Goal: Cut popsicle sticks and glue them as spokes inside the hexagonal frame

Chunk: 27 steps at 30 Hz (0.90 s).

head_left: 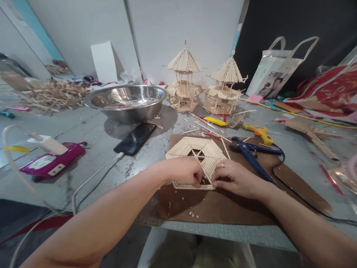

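A six-sided panel of thin wooden sticks [185, 145] lies on a brown board [200, 212]. Sticks fill its back and right sections, while the front part is an open frame with crossing spokes. My left hand [185, 170] is curled closed over the panel's left and front part; whatever its fingertips hold is hidden. At the front right corner, my right hand [237, 180], with a ring on one finger, pinches the panel's edge between thumb and fingers. Short cut stick bits [192, 214] lie in front.
Blue pliers [255, 160], a yellow glue gun [259, 134] with a black cord and a yellow cutter [215, 121] lie right and behind. Two stick pagodas [184, 69] stand at the back. Leftward are a steel basin [125, 111], a phone [135, 138] on a cable and a purple power strip [52, 160].
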Available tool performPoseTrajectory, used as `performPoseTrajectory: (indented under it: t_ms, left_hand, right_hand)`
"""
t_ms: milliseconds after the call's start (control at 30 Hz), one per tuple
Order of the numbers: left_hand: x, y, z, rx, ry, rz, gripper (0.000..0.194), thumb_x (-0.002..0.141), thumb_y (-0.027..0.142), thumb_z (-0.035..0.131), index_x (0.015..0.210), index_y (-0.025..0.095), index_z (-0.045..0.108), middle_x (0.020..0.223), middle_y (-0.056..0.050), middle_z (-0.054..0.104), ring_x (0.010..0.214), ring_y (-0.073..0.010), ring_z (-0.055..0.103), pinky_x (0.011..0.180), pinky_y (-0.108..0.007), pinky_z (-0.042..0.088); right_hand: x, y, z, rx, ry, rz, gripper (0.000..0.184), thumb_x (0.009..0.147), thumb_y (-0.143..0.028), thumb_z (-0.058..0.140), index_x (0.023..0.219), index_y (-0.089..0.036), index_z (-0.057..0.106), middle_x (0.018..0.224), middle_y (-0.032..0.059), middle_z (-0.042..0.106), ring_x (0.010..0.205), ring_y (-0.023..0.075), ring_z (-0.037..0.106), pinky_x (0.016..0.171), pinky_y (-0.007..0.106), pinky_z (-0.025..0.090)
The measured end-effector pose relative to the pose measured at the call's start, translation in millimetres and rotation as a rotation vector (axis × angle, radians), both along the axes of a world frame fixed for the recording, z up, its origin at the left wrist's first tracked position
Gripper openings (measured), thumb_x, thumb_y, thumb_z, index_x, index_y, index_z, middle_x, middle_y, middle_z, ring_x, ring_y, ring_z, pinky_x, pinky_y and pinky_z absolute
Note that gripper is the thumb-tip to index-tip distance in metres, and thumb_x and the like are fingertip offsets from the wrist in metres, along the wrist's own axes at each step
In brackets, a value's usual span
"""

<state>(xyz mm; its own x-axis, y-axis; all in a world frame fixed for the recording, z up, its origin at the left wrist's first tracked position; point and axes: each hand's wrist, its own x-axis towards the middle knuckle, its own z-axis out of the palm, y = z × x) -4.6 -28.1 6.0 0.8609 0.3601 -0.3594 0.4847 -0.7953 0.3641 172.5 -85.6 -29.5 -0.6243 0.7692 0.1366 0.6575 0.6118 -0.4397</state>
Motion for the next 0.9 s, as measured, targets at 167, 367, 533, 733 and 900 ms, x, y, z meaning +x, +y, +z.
performPoseTrajectory:
  t_ms: [167,367,533,733,900]
  left_hand:
    - [0.4,0.4,-0.1,-0.006,0.02,0.018,0.015,0.062,0.024,0.054,0.073,0.02,0.065,0.062,0.002,0.062,0.048,-0.006,0.043,0.044,-0.018,0.025]
    - [0.3,0.4,0.1,0.003,0.014,-0.005,0.015,0.063,0.024,0.053,0.071,0.019,0.065,0.059,0.002,0.06,0.046,-0.0064,0.042,0.042,-0.019,0.024]
    - [0.2,0.7,-0.9,0.012,0.01,-0.008,0.015,0.062,0.023,0.054,0.071,0.018,0.065,0.058,0.002,0.06,0.046,-0.0068,0.042,0.042,-0.019,0.024]
    - [0.8,0.7,-0.5,0.024,0.038,-0.007,0.016,0.063,0.025,0.052,0.071,0.019,0.065,0.059,0.002,0.06,0.047,-0.0071,0.041,0.044,-0.019,0.025]
    - [1.2,-0.1,1.0,0.026,0.041,-0.007,0.015,0.062,0.025,0.053,0.07,0.018,0.064,0.058,0.002,0.059,0.047,-0.0072,0.041,0.043,-0.019,0.024]
  right_hand:
    - [-2.3,0.7,1.3,-0.011,-0.018,-0.012,0.013,0.074,-0.026,0.048,0.072,-0.019,0.059,0.072,0.0004,0.059,0.075,0.0116,0.049,0.068,0.025,0.033]
    - [-5.8,-1.9,4.2,-0.03,-0.079,-0.051,0.015,0.076,-0.026,0.046,0.073,-0.02,0.059,0.073,0.0009,0.06,0.075,0.0129,0.049,0.067,0.026,0.034]
    - [-6.5,-2.6,3.8,-0.028,-0.103,-0.069,0.014,0.075,-0.026,0.046,0.073,-0.019,0.059,0.072,0.0015,0.06,0.073,0.013,0.05,0.067,0.026,0.034]
    - [-7.2,-3.9,3.3,-0.015,-0.122,-0.085,0.015,0.076,-0.027,0.045,0.072,-0.019,0.058,0.071,0.0016,0.06,0.073,0.0132,0.05,0.066,0.026,0.034]
    - [-5.9,-3.4,2.0,-0.015,-0.093,-0.078,0.014,0.075,-0.026,0.046,0.072,-0.019,0.057,0.071,0.0017,0.06,0.072,0.013,0.05,0.066,0.026,0.035]
